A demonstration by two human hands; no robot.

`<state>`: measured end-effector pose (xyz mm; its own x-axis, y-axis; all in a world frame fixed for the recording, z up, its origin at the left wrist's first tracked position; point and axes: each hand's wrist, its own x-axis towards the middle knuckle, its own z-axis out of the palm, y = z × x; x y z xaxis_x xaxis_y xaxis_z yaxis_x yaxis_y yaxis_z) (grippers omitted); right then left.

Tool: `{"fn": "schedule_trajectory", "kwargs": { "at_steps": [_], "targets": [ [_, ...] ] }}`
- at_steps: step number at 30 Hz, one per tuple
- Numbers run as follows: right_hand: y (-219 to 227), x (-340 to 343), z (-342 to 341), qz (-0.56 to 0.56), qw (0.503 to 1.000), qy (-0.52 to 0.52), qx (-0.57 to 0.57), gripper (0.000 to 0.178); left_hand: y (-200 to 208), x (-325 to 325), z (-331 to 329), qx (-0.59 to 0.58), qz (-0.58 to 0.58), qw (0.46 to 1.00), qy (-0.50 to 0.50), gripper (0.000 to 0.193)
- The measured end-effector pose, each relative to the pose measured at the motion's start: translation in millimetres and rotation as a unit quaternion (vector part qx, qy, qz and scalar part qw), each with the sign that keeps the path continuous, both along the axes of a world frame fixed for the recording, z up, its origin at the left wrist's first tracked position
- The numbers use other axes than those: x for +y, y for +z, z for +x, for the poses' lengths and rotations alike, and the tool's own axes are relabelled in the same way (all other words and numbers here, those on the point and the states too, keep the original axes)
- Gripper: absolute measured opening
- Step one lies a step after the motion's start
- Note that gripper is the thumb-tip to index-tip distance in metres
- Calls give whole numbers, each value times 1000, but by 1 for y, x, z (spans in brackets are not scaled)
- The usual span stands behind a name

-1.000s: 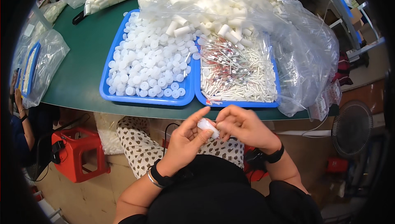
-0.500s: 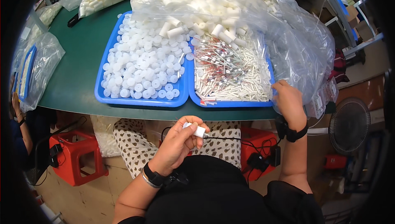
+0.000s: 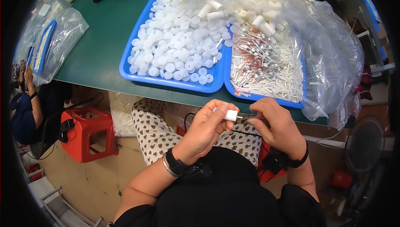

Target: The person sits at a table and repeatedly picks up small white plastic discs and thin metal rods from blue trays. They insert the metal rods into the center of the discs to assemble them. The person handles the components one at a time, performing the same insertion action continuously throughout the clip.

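Observation:
My left hand (image 3: 206,125) is closed round a short white cylinder (image 3: 230,115) with a thin pin (image 3: 240,117) sticking out of its right end. Just right of that pin, my right hand (image 3: 275,125) has thumb and fingers pinched together, facing the pin's tip. Something small and blurred, perhaps clear, shows at those fingertips; I cannot make out what. Both hands are over my lap, in front of the table edge. Beyond them, a blue tray (image 3: 125,62) holds many translucent white discs (image 3: 179,39). The blue tray (image 3: 266,98) beside it holds small white tubes (image 3: 260,83) and thin red-and-white bundles (image 3: 256,50).
Clear plastic bags (image 3: 329,60) lie right of the trays, and cream cylinders (image 3: 258,8) are heaped behind. A red stool (image 3: 85,143) stands at the left, near another person's arm (image 3: 35,102). A round fan (image 3: 365,143) is at the right. The green tabletop (image 3: 98,39) extends left.
My right hand has come from the right tray's edge to the pin end of the cylinder, its fingers now pinched. The left hand still grips the cylinder. The whole view has shifted.

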<state>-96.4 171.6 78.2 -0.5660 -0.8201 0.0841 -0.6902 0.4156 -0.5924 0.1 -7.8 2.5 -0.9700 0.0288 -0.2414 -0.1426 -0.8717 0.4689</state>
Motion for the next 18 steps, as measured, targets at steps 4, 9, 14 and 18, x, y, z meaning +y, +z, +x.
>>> {"fn": "schedule_trajectory", "kwargs": {
  "at_steps": [4, 9, 14, 18],
  "targets": [
    [-16, -16, 5, -31, 999, 36, 26, 29, -1, 4, 3, 4, -38, 999, 36, 18],
    [-39, -23, 20, -74, 995, -40, -51, 28, -8, 10, 4, 24, -196, 974, 108, 14],
    [-49, -27, 25, -100, 992, -34, -68, 27, -20, 5, 7, 95, -407, 901, 114, 15],
    [-50, -31, 22, -111, 992, 57, 26, 26, -21, 10, 9, 150, -381, 910, 63, 32]
  ]
}}
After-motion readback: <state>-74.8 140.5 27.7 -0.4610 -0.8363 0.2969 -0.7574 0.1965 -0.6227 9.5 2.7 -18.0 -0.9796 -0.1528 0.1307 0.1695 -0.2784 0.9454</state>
